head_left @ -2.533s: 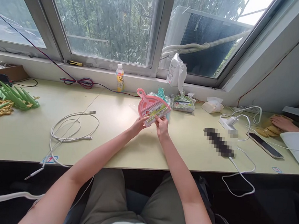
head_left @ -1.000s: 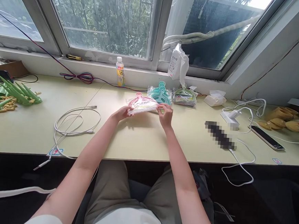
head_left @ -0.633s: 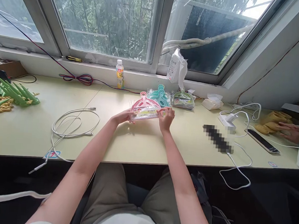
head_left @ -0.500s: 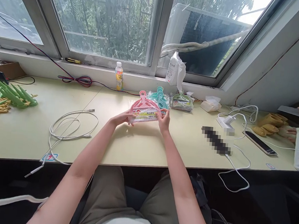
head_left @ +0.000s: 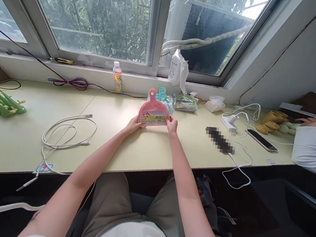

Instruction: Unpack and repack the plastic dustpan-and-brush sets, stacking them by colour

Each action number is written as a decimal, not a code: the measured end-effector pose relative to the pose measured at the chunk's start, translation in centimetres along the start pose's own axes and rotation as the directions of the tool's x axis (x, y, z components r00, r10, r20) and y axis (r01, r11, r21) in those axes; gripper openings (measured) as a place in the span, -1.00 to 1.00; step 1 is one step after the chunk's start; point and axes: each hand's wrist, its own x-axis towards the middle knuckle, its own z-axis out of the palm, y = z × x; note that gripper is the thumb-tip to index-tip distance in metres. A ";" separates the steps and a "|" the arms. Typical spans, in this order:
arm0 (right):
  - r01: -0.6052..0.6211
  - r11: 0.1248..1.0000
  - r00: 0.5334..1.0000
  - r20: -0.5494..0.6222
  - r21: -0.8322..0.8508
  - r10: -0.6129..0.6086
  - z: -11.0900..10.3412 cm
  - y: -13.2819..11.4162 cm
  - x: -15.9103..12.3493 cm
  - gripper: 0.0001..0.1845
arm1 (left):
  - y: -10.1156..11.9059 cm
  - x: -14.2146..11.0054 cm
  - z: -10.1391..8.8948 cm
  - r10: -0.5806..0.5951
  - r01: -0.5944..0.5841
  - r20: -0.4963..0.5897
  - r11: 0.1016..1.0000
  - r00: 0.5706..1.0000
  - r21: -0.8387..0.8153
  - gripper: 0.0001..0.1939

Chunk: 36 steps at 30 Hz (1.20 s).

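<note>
A pink dustpan [head_left: 154, 106] with a printed label and a brush's bristles showing behind clear wrap is held upright between both hands, its handle pointing up. My left hand [head_left: 134, 125] grips its lower left corner. On the lower right edge, my right hand [head_left: 171, 124] pinches it between thumb and fingers. Behind it, partly hidden, lie several teal dustpans [head_left: 162, 95] in clear plastic. A stack of green dustpans [head_left: 186, 103] rests farther right, near the wall.
A drink bottle [head_left: 117, 77] stands at the wall. A white cable [head_left: 68, 130] lies coiled on the left, near green plastic pieces [head_left: 3, 102]. Rightward are a tissue pack [head_left: 215, 103], a power strip [head_left: 229, 120], a phone [head_left: 262, 140] and another person's sleeved arm [head_left: 309, 145].
The pink dustpan has tipped more upright in my hands, its label now facing me more squarely. The view has shifted right. At the right, the other person's arm reaches farther over the table.
</note>
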 end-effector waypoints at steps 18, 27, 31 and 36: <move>0.004 0.738 0.956 -0.215 -0.674 -0.202 -0.1 1.1 2.5 -0.73 | 0.1 5.0 5.3 0.456 -0.649 0.485 0.338 0.746 0.681 -0.61; -0.206 0.794 0.756 -0.608 -0.572 -0.242 -7.8 2.2 12.2 -0.56 | -0.8 5.6 4.6 0.434 -0.562 0.364 0.555 0.824 0.613 -0.60; -0.332 0.765 0.775 -0.622 -0.552 -0.113 -10.5 3.3 15.7 -0.60 | -1.1 5.5 4.7 0.437 -0.554 0.349 0.555 0.829 0.621 -0.54; -0.410 0.716 0.792 -0.610 -0.565 -0.027 -11.1 4.3 17.0 -0.69 | -1.9 5.7 4.8 0.467 -0.587 0.369 0.525 0.804 0.616 -0.50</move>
